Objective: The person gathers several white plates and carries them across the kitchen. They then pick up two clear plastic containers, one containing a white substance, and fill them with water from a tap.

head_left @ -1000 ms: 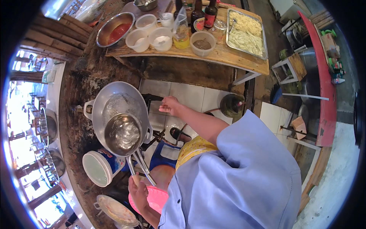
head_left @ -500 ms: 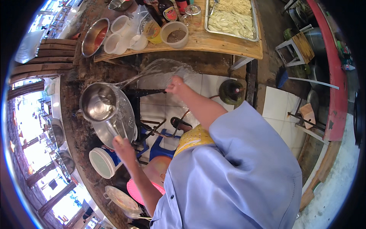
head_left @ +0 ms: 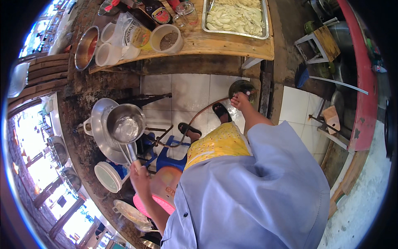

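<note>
My left hand (head_left: 140,177) grips the handle of a metal saucepan (head_left: 126,123). The pan is tipped toward me and its shiny inside shows. Behind and partly under it sits a wide aluminium wok (head_left: 103,139) with a loop handle; the saucepan hides part of it. Out to the right, my right hand (head_left: 239,101) hangs over the floor with its fingers curled in, and I make out nothing in them. Below it stands a dark green gas cylinder (head_left: 244,88), partly covered by the hand.
A wooden table (head_left: 224,47) at the far side bears a tray (head_left: 236,33) of pale slices, bottles and plastic tubs. Left of me are a white bucket (head_left: 108,177), a blue stool (head_left: 172,155) and a pink basin (head_left: 159,203). A hose (head_left: 199,112) crosses the tiles.
The water that was flying through the air from the wok area is gone. My right hand has swung right, to above the gas cylinder. The saucepan has moved right and nearer, off the wok's middle.
</note>
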Action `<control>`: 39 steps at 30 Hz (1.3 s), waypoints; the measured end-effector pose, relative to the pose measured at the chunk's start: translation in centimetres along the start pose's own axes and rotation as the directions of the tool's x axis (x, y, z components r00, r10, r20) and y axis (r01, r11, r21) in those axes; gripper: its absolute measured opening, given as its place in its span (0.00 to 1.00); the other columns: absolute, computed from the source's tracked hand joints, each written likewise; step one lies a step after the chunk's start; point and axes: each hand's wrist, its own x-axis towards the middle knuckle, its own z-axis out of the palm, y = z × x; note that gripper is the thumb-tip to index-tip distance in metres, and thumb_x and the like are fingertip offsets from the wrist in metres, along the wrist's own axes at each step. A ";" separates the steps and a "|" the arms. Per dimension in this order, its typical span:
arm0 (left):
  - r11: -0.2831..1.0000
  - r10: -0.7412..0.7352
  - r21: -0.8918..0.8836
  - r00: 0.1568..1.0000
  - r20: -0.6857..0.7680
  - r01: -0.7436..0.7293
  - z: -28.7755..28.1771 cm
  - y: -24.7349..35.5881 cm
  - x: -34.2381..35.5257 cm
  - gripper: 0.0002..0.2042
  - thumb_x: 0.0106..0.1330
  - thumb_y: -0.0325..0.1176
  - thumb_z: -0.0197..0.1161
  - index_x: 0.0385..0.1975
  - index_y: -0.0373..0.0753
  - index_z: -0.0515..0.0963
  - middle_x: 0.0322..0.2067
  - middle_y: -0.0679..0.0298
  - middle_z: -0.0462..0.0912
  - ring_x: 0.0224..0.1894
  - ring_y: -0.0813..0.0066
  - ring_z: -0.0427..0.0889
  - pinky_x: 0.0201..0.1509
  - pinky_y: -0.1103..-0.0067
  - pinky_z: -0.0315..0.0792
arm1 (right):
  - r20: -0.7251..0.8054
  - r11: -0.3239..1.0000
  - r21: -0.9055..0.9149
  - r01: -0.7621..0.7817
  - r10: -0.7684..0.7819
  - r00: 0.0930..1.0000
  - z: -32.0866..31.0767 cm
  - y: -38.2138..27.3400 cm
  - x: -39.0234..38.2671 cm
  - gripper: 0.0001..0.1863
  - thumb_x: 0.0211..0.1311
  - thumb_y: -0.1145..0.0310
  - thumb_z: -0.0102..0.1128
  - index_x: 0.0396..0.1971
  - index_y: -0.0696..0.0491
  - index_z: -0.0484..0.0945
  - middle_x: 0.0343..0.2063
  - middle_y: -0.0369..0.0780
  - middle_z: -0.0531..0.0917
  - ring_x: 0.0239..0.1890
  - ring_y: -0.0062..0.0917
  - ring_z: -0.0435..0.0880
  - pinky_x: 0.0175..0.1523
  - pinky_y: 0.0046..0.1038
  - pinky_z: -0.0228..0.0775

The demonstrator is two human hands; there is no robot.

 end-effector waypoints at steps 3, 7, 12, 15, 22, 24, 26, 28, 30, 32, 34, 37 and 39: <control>0.532 0.761 0.553 0.648 0.019 -0.641 4.7 0.9 -0.6 0.25 0.63 0.27 0.56 0.62 0.36 0.68 0.32 0.53 0.85 0.30 0.51 0.84 0.34 0.65 0.76 | -0.019 0.999 -0.039 -0.001 0.001 1.000 -0.8 0.1 -0.2 0.15 0.65 0.59 0.52 0.45 0.53 0.74 0.44 0.44 0.79 0.51 0.40 0.80 0.57 0.48 0.72; 0.751 0.540 0.455 0.841 -0.009 -0.478 7.9 2.7 -2.2 0.25 0.63 0.26 0.57 0.63 0.37 0.67 0.48 0.43 0.81 0.49 0.41 0.80 0.48 0.58 0.74 | -0.139 0.848 -0.509 0.148 -0.250 0.958 -0.5 -0.6 -0.9 0.24 0.61 0.59 0.55 0.55 0.55 0.74 0.50 0.47 0.80 0.55 0.40 0.80 0.58 0.42 0.72; 0.757 0.635 0.380 0.737 -0.232 -0.532 5.6 2.2 -0.4 0.25 0.64 0.26 0.58 0.63 0.35 0.66 0.49 0.46 0.80 0.48 0.44 0.81 0.54 0.62 0.73 | 0.061 0.298 -0.901 0.317 -0.634 0.771 -1.2 -1.0 -1.5 0.30 0.53 0.59 0.59 0.56 0.59 0.77 0.57 0.52 0.78 0.60 0.44 0.77 0.63 0.38 0.68; 0.921 0.384 0.082 0.852 -0.355 -0.381 1.4 -0.7 1.8 0.23 0.65 0.26 0.59 0.61 0.34 0.67 0.42 0.55 0.80 0.40 0.59 0.79 0.47 0.70 0.73 | 0.023 0.707 -0.624 0.332 -0.408 0.913 -2.2 -1.3 -0.9 0.29 0.49 0.58 0.61 0.52 0.57 0.80 0.52 0.52 0.81 0.57 0.46 0.79 0.61 0.37 0.70; 0.460 -0.072 -0.835 0.924 -0.375 -0.303 -10.8 -9.9 1.2 0.08 0.67 0.26 0.60 0.43 0.42 0.73 0.24 0.74 0.70 0.19 0.91 0.66 0.17 0.91 0.56 | 0.338 0.769 -0.478 0.425 -0.286 0.897 -5.4 -2.7 -1.0 0.20 0.60 0.51 0.64 0.48 0.46 0.81 0.43 0.35 0.82 0.44 0.26 0.79 0.45 0.33 0.70; 0.417 -0.115 -0.843 0.900 -0.420 -0.340 -14.4 -12.8 2.2 0.05 0.67 0.32 0.59 0.37 0.42 0.71 0.23 0.71 0.71 0.17 0.86 0.67 0.15 0.86 0.57 | 0.289 0.850 -0.444 0.284 -0.164 0.943 -6.8 -2.5 -2.4 0.13 0.62 0.53 0.62 0.44 0.41 0.81 0.36 0.32 0.81 0.33 0.21 0.77 0.28 0.25 0.60; 0.292 -0.217 -0.869 0.857 -0.467 -0.399 -18.1 -16.6 3.9 0.04 0.69 0.34 0.54 0.34 0.42 0.69 0.23 0.69 0.71 0.16 0.83 0.67 0.16 0.84 0.58 | 0.224 0.809 -0.545 0.220 -0.112 0.968 -7.7 -1.7 -4.1 0.10 0.63 0.54 0.59 0.29 0.43 0.78 0.11 0.27 0.61 0.12 0.24 0.62 0.22 0.33 0.55; 0.196 -0.295 -0.873 0.823 -0.486 -0.446 -21.9 -20.6 6.1 0.03 0.67 0.32 0.52 0.35 0.43 0.67 0.24 0.67 0.70 0.16 0.81 0.67 0.16 0.83 0.59 | 0.137 0.783 -0.595 0.180 -0.122 0.983 -8.1 -0.5 -5.9 0.10 0.64 0.53 0.57 0.31 0.43 0.78 0.14 0.29 0.63 0.15 0.24 0.65 0.23 0.34 0.56; 0.376 -0.312 -0.830 0.788 -0.531 -0.411 -25.2 -25.1 9.1 0.06 0.64 0.29 0.54 0.38 0.45 0.65 0.22 0.69 0.67 0.16 0.82 0.66 0.14 0.82 0.61 | 0.222 0.769 -0.588 0.252 -0.147 0.964 -7.8 0.8 -7.2 0.10 0.64 0.54 0.58 0.34 0.43 0.79 0.16 0.29 0.66 0.17 0.24 0.66 0.24 0.34 0.57; 0.632 -0.290 -0.704 0.744 -0.602 -0.324 -27.9 -30.3 11.6 0.09 0.62 0.26 0.53 0.41 0.42 0.68 0.22 0.70 0.69 0.14 0.84 0.64 0.13 0.82 0.59 | 0.188 0.742 -0.606 0.286 -0.217 0.958 -7.2 1.8 -8.2 0.10 0.64 0.55 0.59 0.37 0.44 0.79 0.19 0.30 0.68 0.19 0.23 0.68 0.25 0.34 0.58; 0.980 -0.049 0.064 0.545 -0.837 0.187 -29.3 -34.8 14.1 0.19 0.61 0.35 0.57 0.52 0.37 0.72 0.42 0.49 0.83 0.43 0.49 0.84 0.46 0.61 0.77 | 0.176 0.705 -0.631 0.324 -0.276 0.945 -6.7 2.5 -8.9 0.11 0.64 0.55 0.60 0.40 0.44 0.80 0.22 0.31 0.71 0.21 0.23 0.69 0.26 0.35 0.60; 0.928 -0.074 0.211 0.705 -0.705 0.308 -29.7 -40.2 16.8 0.22 0.64 0.44 0.55 0.57 0.46 0.74 0.55 0.52 0.79 0.58 0.47 0.77 0.60 0.58 0.72 | 0.162 0.723 -0.590 0.360 -0.331 0.930 -5.6 2.5 -10.3 0.07 0.62 0.60 0.63 0.35 0.46 0.81 0.24 0.32 0.79 0.20 0.21 0.73 0.23 0.28 0.63; 0.909 -0.035 0.306 0.784 -0.619 0.282 -29.6 -42.0 18.8 0.22 0.64 0.48 0.56 0.56 0.47 0.76 0.54 0.51 0.80 0.57 0.47 0.78 0.58 0.57 0.72 | 0.174 0.715 -0.565 0.411 -0.384 0.907 -4.6 1.9 -12.1 0.02 0.62 0.66 0.59 0.32 0.47 0.79 0.22 0.33 0.79 0.18 0.21 0.74 0.20 0.26 0.62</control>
